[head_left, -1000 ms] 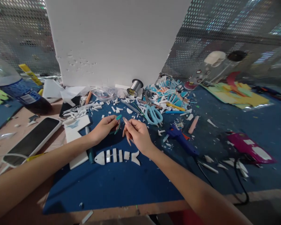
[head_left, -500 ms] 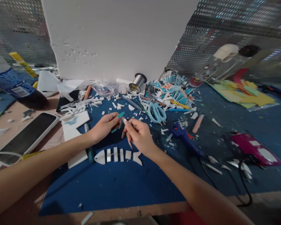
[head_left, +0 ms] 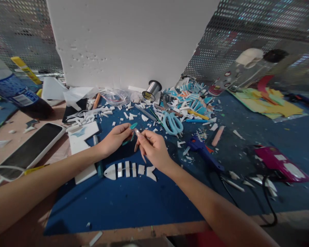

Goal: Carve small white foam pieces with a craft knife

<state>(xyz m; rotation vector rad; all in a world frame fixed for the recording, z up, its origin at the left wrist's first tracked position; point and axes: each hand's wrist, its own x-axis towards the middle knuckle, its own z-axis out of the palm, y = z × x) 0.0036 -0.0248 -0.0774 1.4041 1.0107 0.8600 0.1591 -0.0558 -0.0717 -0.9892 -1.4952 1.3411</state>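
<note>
My left hand (head_left: 115,139), with long teal nails, has its fingers pinched together above the blue mat (head_left: 128,209). Facing it, my right hand (head_left: 154,148), its nails long and pale, pinches thumb against finger; the tips of both hands nearly meet. Whatever lies between them is too small to make out. Just below the hands, white foam pieces are laid out in a row as a fish skeleton: a head (head_left: 110,172) with a hole, several upright bars (head_left: 127,169), and a forked tail (head_left: 151,173). A teal pen-like tool (head_left: 100,168) lies left of the head.
Blue-handled scissors (head_left: 172,123), a wire spool (head_left: 151,90) and a heap of foam scraps (head_left: 193,97) lie behind the hands. At right are a blue glue gun (head_left: 206,152) and a magenta device (head_left: 280,164). A phone (head_left: 31,151) and a bottle (head_left: 20,96) are at left.
Almost nothing differs: both hands keep their pinched pose over the mat, and the foam pieces stay put. The view has shifted very slightly.
</note>
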